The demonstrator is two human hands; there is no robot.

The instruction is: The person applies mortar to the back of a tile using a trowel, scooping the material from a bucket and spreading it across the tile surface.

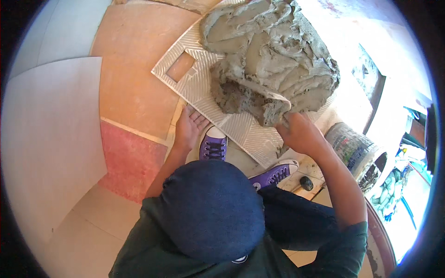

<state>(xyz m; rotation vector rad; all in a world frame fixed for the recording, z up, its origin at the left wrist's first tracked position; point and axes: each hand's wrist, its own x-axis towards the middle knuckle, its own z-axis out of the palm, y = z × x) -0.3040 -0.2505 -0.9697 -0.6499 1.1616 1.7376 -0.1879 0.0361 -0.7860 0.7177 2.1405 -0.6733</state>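
Observation:
A big heap of wet grey mortar (pixel 278 46) lies on the ridged back of a large tile (pixel 241 134). The tile has a rectangular cutout near its left corner. My right hand (pixel 299 132) is closed around the handle of a mortar-smeared trowel (pixel 264 90), whose blade is pushed into the near side of the heap. Mortar covers part of the blade, and my fingers hide most of the handle. At the tile's near left edge, my left hand (pixel 189 127) is open, palm up with fingers stretched, close to or touching that edge.
My purple shoes (pixel 214 146) stand just below the tile. Right of them are a black mallet head (pixel 306 183) and a mortar-stained bucket (pixel 352 150) on its side. Orange-brown boards (pixel 134 69), a red panel (pixel 132 160) and a pale sheet (pixel 51 139) lie to the left.

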